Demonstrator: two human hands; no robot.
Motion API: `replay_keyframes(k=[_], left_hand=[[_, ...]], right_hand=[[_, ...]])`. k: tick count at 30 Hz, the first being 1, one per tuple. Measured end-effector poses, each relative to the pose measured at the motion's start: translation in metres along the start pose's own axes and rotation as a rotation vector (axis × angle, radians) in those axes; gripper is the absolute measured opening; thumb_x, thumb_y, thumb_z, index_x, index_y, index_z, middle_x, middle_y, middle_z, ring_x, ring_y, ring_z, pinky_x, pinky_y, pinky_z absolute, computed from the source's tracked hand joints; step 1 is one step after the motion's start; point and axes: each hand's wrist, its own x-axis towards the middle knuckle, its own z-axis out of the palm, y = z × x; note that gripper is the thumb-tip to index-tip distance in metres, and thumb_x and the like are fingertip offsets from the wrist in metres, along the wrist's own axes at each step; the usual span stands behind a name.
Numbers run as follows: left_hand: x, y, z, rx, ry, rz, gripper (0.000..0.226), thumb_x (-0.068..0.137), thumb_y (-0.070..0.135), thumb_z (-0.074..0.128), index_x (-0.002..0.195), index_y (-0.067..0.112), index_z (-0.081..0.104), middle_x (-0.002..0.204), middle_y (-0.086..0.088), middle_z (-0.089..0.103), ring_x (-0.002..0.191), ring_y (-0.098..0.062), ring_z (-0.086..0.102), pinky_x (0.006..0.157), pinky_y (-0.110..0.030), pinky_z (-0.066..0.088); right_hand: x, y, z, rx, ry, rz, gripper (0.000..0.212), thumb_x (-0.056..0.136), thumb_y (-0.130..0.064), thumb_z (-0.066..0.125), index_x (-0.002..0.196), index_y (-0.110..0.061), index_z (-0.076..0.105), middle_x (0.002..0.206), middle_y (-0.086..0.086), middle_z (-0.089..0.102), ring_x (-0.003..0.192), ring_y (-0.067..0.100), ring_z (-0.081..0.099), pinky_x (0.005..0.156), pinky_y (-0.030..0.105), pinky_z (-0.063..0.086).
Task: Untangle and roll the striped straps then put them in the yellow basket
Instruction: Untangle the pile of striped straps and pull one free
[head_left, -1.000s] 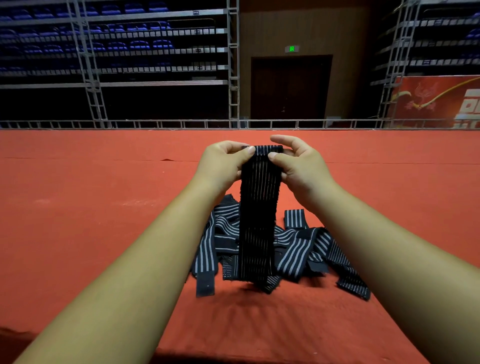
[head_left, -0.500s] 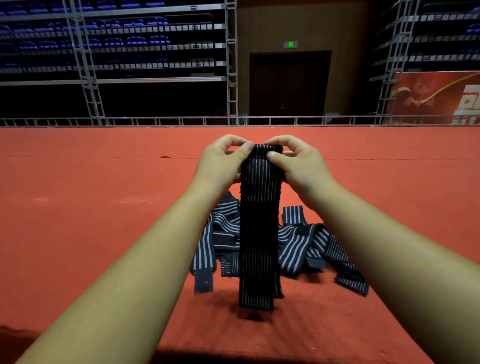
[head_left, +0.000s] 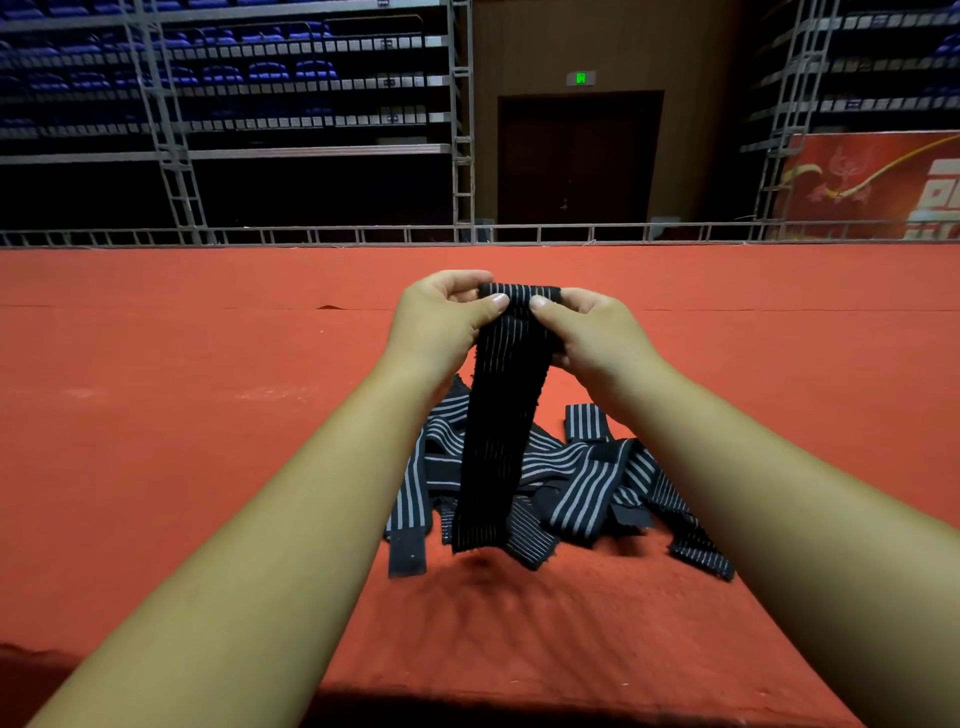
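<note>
Centrally, a dark striped strap (head_left: 501, 415) is held up by its top end between both hands, above a red carpet (head_left: 208, 415). The top edge of the strap is pinched by the left hand (head_left: 441, 317), whose thumb (head_left: 496, 301) is pressed on the near face while its fingers are curled behind the fabric. The same edge is gripped from the other side by the right hand (head_left: 587, 332), with its thumb (head_left: 540, 302) laid on the near face just beside the left one and its fingers curled round the back. The top end appears folded or rolled over between the two hands, though how far cannot be told. From there the strap hangs straight down, and its lower end is seen in front of a tangled pile of striped straps (head_left: 587, 478) that lies on the carpet; whether that end touches the carpet cannot be told. One strap end with a plain dark tab (head_left: 408, 556) is spread out at the left edge of the pile. Beyond the carpet a low metal railing (head_left: 363, 234) is seen, and behind it a dark double door (head_left: 579, 156) under a green sign (head_left: 581, 78), rows of blue seats (head_left: 260, 70) at the left and a red banner (head_left: 872, 182) at the right.
</note>
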Motion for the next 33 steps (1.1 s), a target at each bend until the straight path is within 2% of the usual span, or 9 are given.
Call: replay_keyframes(k=[5,8,11,15,17,20,24,29,33], left_hand=[[0.001,-0.011,-0.001,0.114,0.015,0.017,0.010,0.100,0.018,0.073,0.106,0.015,0.081,0.102,-0.006,0.083,0.101,-0.024,0.080,0.099,-0.048,0.063],[-0.002,-0.016,0.005,0.295,0.012,0.033,0.035,0.108,0.033,0.059,0.090,0.013,0.080,0.084,-0.006,0.080,0.078,-0.017,0.073,0.077,-0.041,0.060],[-0.006,-0.018,0.011,0.364,0.033,0.050,0.041,0.112,0.029,0.054,0.079,0.015,0.074,0.072,0.002,0.072,0.064,-0.012,0.059,0.064,-0.033,0.046],[-0.006,-0.020,0.013,0.261,0.031,0.038,0.020,0.100,0.034,0.066,0.095,0.025,0.083,0.088,0.001,0.082,0.084,-0.019,0.079,0.084,-0.050,0.066],[-0.005,-0.021,0.011,0.206,0.049,0.041,0.007,0.094,0.029,0.073,0.094,0.030,0.080,0.094,-0.006,0.082,0.087,-0.028,0.082,0.082,-0.057,0.067],[-0.002,-0.021,0.007,0.181,0.042,0.064,0.017,0.097,0.016,0.074,0.095,0.033,0.077,0.097,-0.011,0.080,0.086,-0.033,0.081,0.081,-0.060,0.066],[-0.006,-0.018,0.002,0.167,0.027,0.084,0.022,0.097,0.006,0.074,0.105,0.025,0.079,0.098,-0.009,0.082,0.091,-0.033,0.081,0.088,-0.058,0.065],[-0.011,-0.018,0.002,0.134,-0.024,0.085,0.030,0.097,0.000,0.073,0.118,0.019,0.080,0.106,-0.009,0.082,0.103,-0.030,0.080,0.098,-0.052,0.063],[-0.010,-0.022,0.000,0.099,-0.015,0.001,0.031,0.092,0.006,0.073,0.121,0.017,0.078,0.112,-0.006,0.082,0.109,-0.025,0.079,0.104,-0.053,0.060]], right_hand=[[0.003,0.002,0.006,-0.051,0.078,0.002,0.010,0.107,-0.008,0.061,0.109,-0.013,0.069,0.111,0.018,0.077,0.104,0.035,0.078,0.099,0.056,0.062],[0.004,0.004,0.011,-0.157,0.110,-0.002,0.010,0.107,-0.013,0.058,0.109,-0.020,0.065,0.113,0.015,0.076,0.108,0.036,0.076,0.099,0.059,0.060],[0.001,0.004,0.013,-0.303,0.119,-0.031,0.013,0.110,-0.018,0.053,0.121,-0.019,0.059,0.114,0.006,0.072,0.110,0.028,0.072,0.097,0.048,0.059],[0.000,0.005,0.010,-0.357,0.136,-0.082,0.019,0.110,-0.016,0.050,0.127,-0.021,0.056,0.111,0.000,0.068,0.111,0.026,0.068,0.092,0.040,0.054],[-0.001,0.005,0.008,-0.326,0.128,-0.106,0.026,0.108,-0.015,0.052,0.131,-0.026,0.059,0.110,-0.004,0.068,0.109,0.024,0.070,0.094,0.041,0.056],[-0.003,0.003,0.005,-0.247,0.079,-0.077,0.034,0.105,-0.022,0.056,0.136,-0.037,0.063,0.117,-0.003,0.071,0.099,0.015,0.072,0.087,0.035,0.059],[-0.003,0.003,0.008,-0.056,0.060,0.020,0.030,0.097,-0.048,0.066,0.121,-0.030,0.074,0.121,0.003,0.078,0.115,0.023,0.075,0.108,0.052,0.057],[0.002,0.008,0.007,0.055,0.133,0.065,0.018,0.109,-0.026,0.062,0.107,-0.015,0.075,0.113,0.020,0.079,0.114,0.040,0.075,0.107,0.057,0.057],[0.003,0.008,0.009,0.075,0.156,0.017,0.012,0.108,-0.014,0.063,0.113,-0.018,0.073,0.119,0.015,0.076,0.109,0.031,0.077,0.100,0.050,0.062]])
